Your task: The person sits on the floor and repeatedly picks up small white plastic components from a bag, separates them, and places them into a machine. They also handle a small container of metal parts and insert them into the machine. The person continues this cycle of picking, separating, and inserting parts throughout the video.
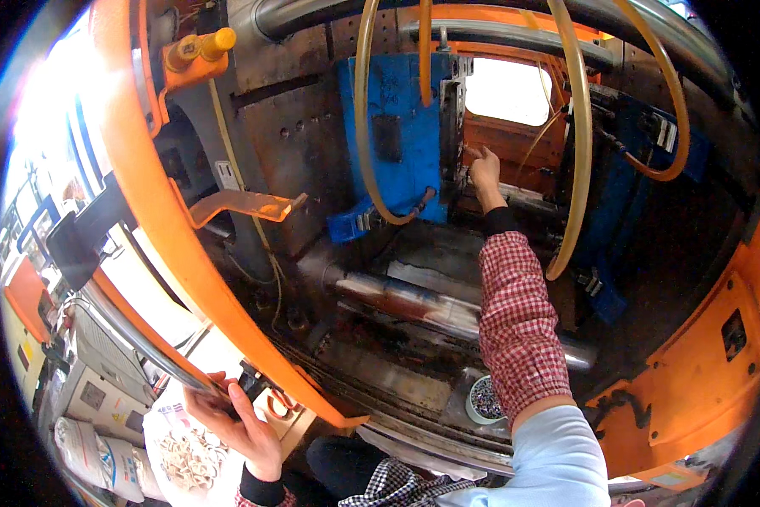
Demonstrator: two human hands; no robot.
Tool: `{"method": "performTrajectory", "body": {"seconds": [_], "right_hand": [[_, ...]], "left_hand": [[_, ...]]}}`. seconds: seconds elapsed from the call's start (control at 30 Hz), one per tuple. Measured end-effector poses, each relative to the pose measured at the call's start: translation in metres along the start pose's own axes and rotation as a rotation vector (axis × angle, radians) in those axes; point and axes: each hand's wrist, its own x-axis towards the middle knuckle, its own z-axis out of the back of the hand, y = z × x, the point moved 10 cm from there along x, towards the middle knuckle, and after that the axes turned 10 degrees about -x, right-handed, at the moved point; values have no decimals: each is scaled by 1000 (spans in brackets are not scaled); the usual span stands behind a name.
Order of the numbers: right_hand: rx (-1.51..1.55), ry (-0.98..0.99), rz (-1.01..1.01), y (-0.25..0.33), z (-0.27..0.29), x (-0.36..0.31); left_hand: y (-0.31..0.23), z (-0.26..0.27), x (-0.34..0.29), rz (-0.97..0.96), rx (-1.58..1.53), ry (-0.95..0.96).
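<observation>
My right hand (484, 173) reaches deep into the machine, beside the face of a blue mould half (405, 127). Its fingertips point toward the dark mould edge (452, 118), spread a little. Nothing shows in them, though I cannot tell whether they touch the mould. At the lower left, my left hand (249, 427) is closed around the lower end of a curved metal door handle (156, 351). This handle runs along the orange sliding door (185, 245). A second blue mould half (621, 186) stands in shadow on the right.
Yellowish hoses (581, 144) loop down around my right arm. A thick steel tie bar (414, 302) crosses below it. A pale cup of dark and light granules (484, 400) stands near the front. A bag of small beige pieces (190, 456) sits at lower left, beside white sacks (97, 456).
</observation>
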Motion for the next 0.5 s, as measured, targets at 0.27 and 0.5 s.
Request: {"method": "performTrajectory", "body": {"seconds": [0.27,0.5], "right_hand": [[-160,117,27,-28,-36,-14],[-209,-9,93,-3,11,-8]], "left_hand": [[6,2,12,194,-96,86],[22,-26,29,405,-408,386]]}}
